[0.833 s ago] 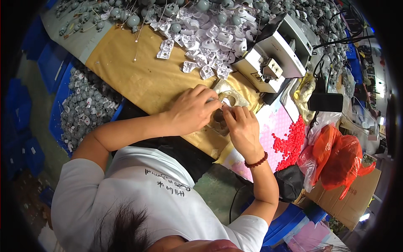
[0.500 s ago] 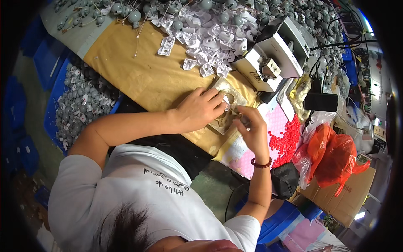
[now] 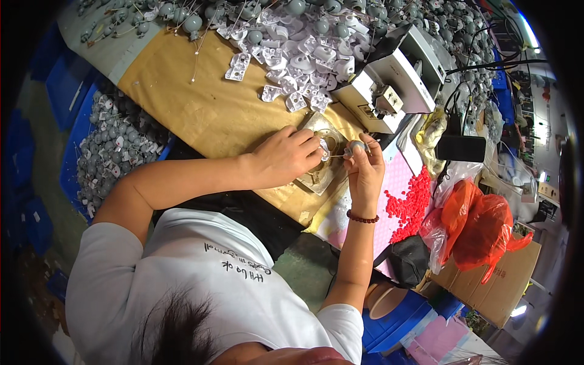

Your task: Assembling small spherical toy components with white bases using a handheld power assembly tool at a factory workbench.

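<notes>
My left hand (image 3: 288, 157) is closed at the fingertips on a small white plastic part (image 3: 324, 149), which rests over a round recess in a metal fixture (image 3: 316, 181). My right hand (image 3: 366, 169) pinches a small grey ball (image 3: 356, 146) just to the right of the fixture. Thin wires or stems stick out of the ball, one toward the white part. Whether that wire enters the part cannot be made out. Beyond the fixture lies a heap of white plastic parts (image 3: 307, 61).
A white boxy device (image 3: 380, 97) stands behind the fixture. To the right are red small pieces (image 3: 409, 207), a dark phone (image 3: 461, 148) and a red plastic bag (image 3: 486, 225). A blue bin (image 3: 72, 152) of grey balls sits at left; more grey balls (image 3: 192, 23) lie at the back.
My right hand has turned and risen slightly, and the grey ball now shows between its fingers. My left hand stays at the fixture with little movement.
</notes>
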`<state>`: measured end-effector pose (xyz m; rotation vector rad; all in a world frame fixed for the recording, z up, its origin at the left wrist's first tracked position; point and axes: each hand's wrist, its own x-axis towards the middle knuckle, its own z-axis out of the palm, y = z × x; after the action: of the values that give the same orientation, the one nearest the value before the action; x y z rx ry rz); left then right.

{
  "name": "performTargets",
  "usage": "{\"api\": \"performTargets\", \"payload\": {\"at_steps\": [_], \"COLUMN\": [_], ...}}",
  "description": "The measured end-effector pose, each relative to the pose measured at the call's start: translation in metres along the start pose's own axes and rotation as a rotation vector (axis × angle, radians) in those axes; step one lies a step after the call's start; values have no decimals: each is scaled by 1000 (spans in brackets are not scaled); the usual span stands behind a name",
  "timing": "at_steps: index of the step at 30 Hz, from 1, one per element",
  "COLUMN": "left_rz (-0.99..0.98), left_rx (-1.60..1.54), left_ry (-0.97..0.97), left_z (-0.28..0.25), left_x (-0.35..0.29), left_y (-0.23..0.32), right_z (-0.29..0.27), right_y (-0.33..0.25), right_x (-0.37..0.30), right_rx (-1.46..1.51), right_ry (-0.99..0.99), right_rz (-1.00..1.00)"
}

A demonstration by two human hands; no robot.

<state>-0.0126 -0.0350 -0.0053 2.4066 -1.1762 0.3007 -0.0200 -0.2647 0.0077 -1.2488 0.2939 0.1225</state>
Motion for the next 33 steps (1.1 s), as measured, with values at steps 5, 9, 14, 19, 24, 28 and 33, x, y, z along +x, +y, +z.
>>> {"api": "performTargets", "payload": {"at_steps": [5, 9, 14, 19, 24, 28, 33], "left_rz": [10, 18, 35, 42, 6, -55, -188], "left_rx": [-7, -13, -63, -107, -184, -219, -248], "left_ry": [18, 0, -15, 21, 33, 10, 51], "left_z": [1, -1, -4, -2, -2, -8, -4], "left_x": [0, 1, 2, 3, 6, 14, 24], "left_y": [-1, -2, -6, -11, -12, -10, -4], "right_z": [1, 14, 4, 21, 28, 28, 32], "right_y": [-6, -18, -18, -6, 11, 22, 18], "right_x": [4, 0, 0, -2, -5, -10, -11], "right_rx": [-2, 144, 48, -532, -991, -1108, -1093], "right_ry": [-84, -165, -258, -38, 59, 122, 116], "right_rz": [67, 67, 153, -109, -364, -472, -396]}}
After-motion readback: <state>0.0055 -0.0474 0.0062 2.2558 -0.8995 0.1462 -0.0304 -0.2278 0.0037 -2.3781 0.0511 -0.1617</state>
